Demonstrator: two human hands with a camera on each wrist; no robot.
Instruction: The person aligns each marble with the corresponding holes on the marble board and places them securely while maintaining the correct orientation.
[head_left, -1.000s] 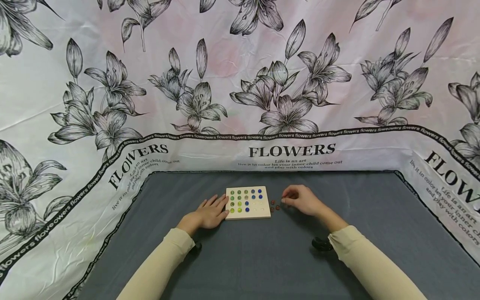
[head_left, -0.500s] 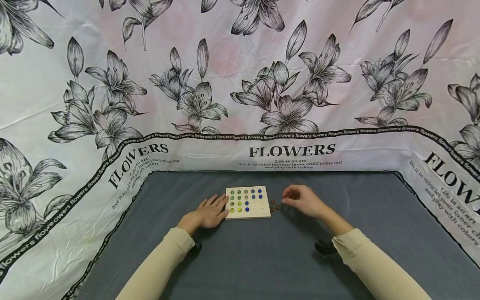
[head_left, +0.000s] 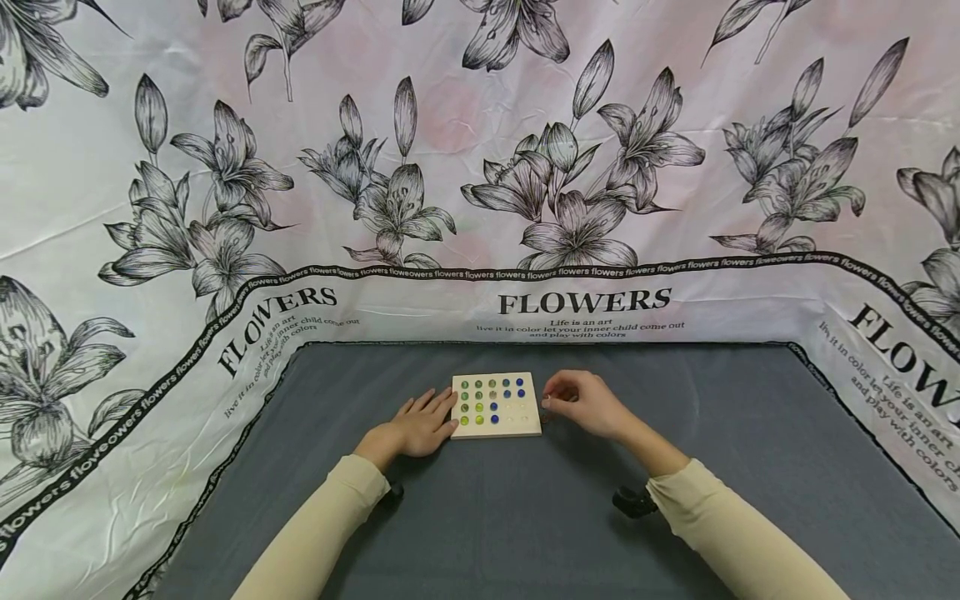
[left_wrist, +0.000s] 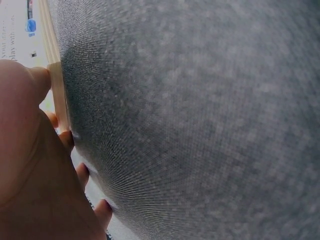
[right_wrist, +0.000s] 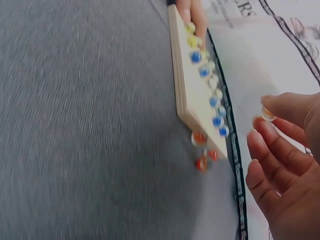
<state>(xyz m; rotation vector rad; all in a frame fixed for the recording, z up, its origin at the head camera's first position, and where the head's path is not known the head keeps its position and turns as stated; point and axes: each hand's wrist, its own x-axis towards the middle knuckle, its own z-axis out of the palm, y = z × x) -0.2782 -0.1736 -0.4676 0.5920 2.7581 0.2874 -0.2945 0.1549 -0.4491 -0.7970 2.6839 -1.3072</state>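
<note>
Right hand [head_left: 588, 404] now nearer board [head_left: 497, 425], pinching one marble [right_wrist: 267, 115]; three red marbles [right_wrist: 201, 163] loose.

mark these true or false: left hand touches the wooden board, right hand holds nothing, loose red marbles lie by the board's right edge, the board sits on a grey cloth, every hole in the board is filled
1. The left hand touches the wooden board. True: its fingers lie against the board's left edge.
2. The right hand holds nothing. False: it pinches a small marble between thumb and fingertip.
3. Loose red marbles lie by the board's right edge. True.
4. The board sits on a grey cloth. True.
5. Every hole in the board is filled. False: several holes on its right part show no coloured marble.
</note>
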